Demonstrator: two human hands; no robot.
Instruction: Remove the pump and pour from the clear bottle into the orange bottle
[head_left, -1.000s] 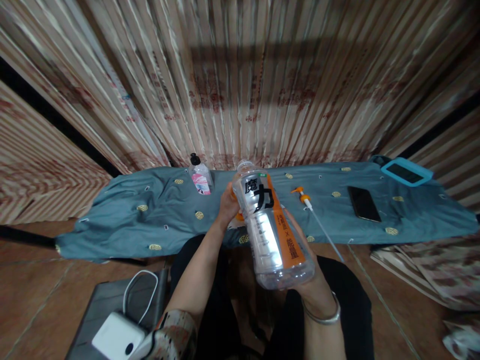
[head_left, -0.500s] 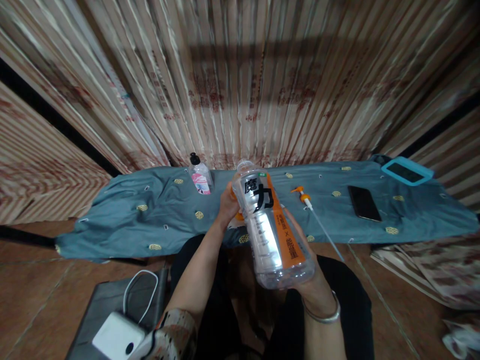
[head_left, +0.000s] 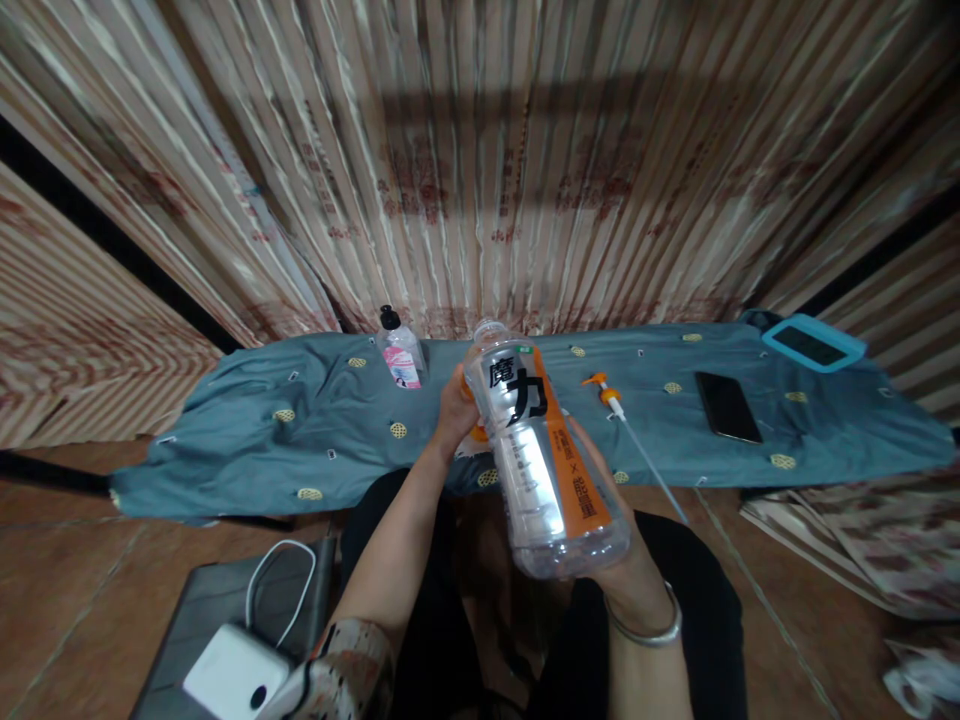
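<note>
A large clear plastic bottle (head_left: 541, 455) with an orange label and black characters is tilted away from me, its open neck pointing at the cloth. My right hand (head_left: 619, 560) wraps round its lower part from beneath. My left hand (head_left: 454, 405) is closed near the bottle's neck, and an orange piece shows under its fingers; what it is I cannot make out. An orange pump head with a long white tube (head_left: 630, 430) lies on the blue-grey cloth (head_left: 300, 440) just right of the bottle. A small pump bottle (head_left: 400, 352) with a pink label stands to the left.
A black phone (head_left: 726, 405) and a blue-cased device (head_left: 812, 343) lie on the cloth at the right. A striped curtain (head_left: 480, 170) hangs behind. A white power bank with cable (head_left: 232, 678) rests on a grey stool at lower left. Folded patterned fabric (head_left: 862, 545) lies on the floor right.
</note>
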